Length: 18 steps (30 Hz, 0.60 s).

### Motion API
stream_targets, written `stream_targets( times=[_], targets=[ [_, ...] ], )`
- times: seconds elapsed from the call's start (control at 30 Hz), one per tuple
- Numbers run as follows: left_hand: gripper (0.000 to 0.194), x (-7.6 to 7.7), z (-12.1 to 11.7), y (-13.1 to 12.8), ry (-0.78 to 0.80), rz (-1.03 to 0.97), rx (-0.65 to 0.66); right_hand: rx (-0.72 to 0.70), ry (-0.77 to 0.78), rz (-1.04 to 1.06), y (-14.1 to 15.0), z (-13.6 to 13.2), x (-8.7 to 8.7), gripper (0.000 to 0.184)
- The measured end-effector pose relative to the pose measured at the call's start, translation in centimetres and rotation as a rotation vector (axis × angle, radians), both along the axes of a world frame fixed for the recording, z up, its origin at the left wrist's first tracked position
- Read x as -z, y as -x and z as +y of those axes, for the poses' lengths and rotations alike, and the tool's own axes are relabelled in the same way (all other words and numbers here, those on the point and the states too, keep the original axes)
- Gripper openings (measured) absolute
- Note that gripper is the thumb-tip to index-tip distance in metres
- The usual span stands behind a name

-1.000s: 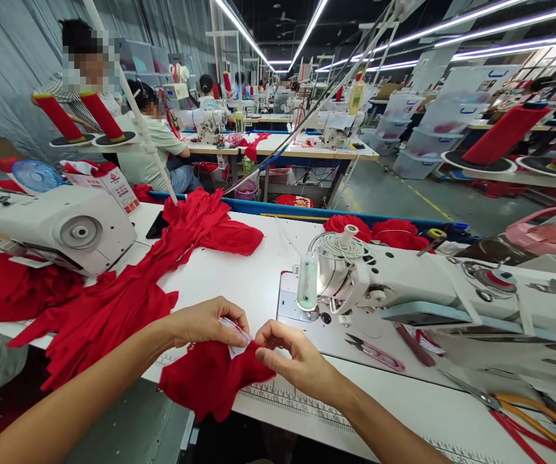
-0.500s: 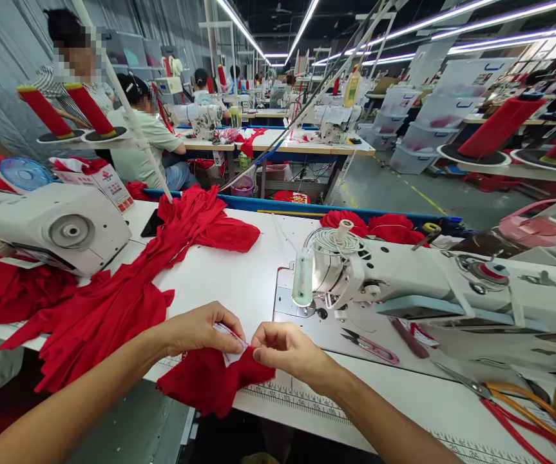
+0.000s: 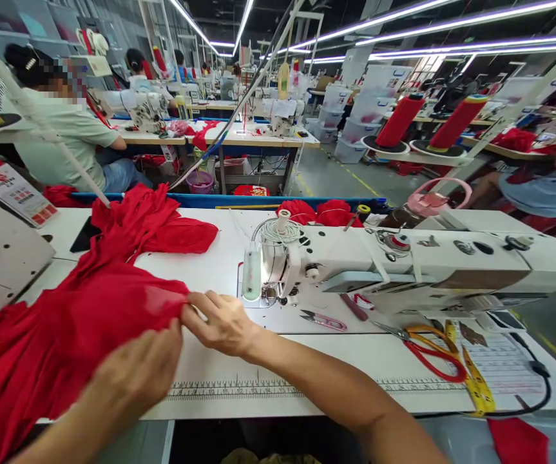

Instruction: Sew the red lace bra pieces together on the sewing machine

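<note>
A piece of red fabric is stretched out above the white sewing table, blurred by motion, with a paler patch near its right end. My right hand pinches that right end between thumb and fingers. Just below, my left hand is smeared, its fingers curled at the lower edge of the same fabric. Behind and under it lies a long heap of red fabric pieces. The sewing machine stands right of my hands, with its lamp lit at the needle area.
Pink thread snips, orange-and-red-handled scissors and a yellow tape measure lie to the right. A ruler strip runs along the table front. Red thread cones stand at the back right. A co-worker sits at the far left.
My view has turned right. My hands have moved left from the small red piece with the white label to the heap side, where they now hold spread red fabric; the label no longer shows clearly.
</note>
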<state>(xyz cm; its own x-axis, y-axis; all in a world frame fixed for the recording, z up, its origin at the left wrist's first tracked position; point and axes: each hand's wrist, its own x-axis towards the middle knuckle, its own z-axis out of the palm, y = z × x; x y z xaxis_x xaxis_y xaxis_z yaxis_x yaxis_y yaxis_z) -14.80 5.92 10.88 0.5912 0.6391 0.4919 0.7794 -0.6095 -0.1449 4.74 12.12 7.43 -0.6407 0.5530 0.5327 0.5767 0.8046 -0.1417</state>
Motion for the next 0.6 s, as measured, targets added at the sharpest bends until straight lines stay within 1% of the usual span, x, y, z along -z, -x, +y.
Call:
stream_targets(
  times=[0.03,0.07,0.1,0.13,0.17,0.23,0.27,0.33,0.4,0.43,0.47,0.53,0.6],
  targets=[
    [0.03,2.1,-0.7,-2.5,-0.105,0.109,0.0,-0.023,-0.008,-0.051,-2.0,-0.2,1.4,0.025],
    [0.029,3.9,-1.1,-5.0,-0.169,0.163,-0.003,-0.035,-0.039,-0.149,-3.9,-0.3,2.6,0.026],
    [0.031,5.4,-1.2,-7.4,-0.206,0.164,-0.015,-0.034,-0.036,-0.183,-5.7,-0.3,3.6,0.027],
    [0.033,6.5,-1.2,-9.5,-0.19,0.165,-0.047,-0.033,-0.031,-0.211,-7.3,-0.2,4.3,0.029],
    [0.034,7.2,-1.2,-11.3,-0.148,0.168,-0.074,-0.029,-0.024,-0.233,-8.7,-0.2,4.7,0.03],
    [0.03,7.8,-0.9,-13.5,-0.045,0.152,-0.079,-0.025,-0.003,-0.257,-10.9,-0.2,4.9,0.031],
    [0.024,7.9,-0.8,-14.0,0.014,0.137,-0.078,-0.02,0.004,-0.264,-11.7,-0.3,4.8,0.03],
    [0.005,7.7,-0.4,-13.9,0.116,0.095,-0.038,0.009,0.03,-0.281,-12.8,-0.8,4.6,0.027],
    [0.039,7.2,0.5,-12.9,0.165,0.059,0.091,0.056,0.08,-0.303,-13.5,-1.5,4.3,0.027],
    [0.052,7.0,1.1,-12.1,0.171,0.05,0.187,0.074,0.114,-0.31,-13.7,-1.8,4.2,0.028],
    [0.06,6.8,1.8,-11.4,0.175,0.049,0.28,0.087,0.15,-0.309,-13.8,-2.0,4.1,0.029],
    [0.067,6.6,3.2,-10.0,0.214,0.057,0.416,0.144,0.199,-0.301,-13.8,-2.2,4.0,0.029],
    [0.066,6.7,4.1,-9.0,0.266,0.05,0.469,0.249,0.212,-0.303,-13.3,-2.0,4.1,0.029]
  ],
)
